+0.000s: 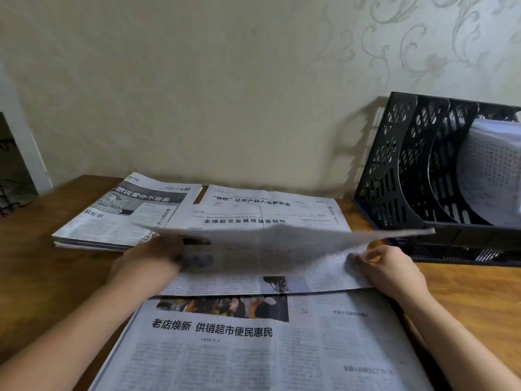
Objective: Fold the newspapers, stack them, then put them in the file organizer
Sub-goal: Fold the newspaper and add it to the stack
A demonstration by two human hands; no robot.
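A newspaper sheet (270,249) is lifted in mid-fold over the middle of the wooden table (42,277). My left hand (149,258) grips its left edge and my right hand (394,266) pinches its right edge. Under it lies another open newspaper (253,348) that reaches the near table edge. Behind the raised sheet a flat newspaper (267,210) lies against the wall. A stack of folded newspapers (118,215) sits at the back left. The black file organizer (408,165) stands at the back right.
The organizer's right compartment holds a white perforated sheet (490,165). A patterned wall (225,94) rises directly behind the table. A dark wire rack (11,193) shows beyond the table's left end.
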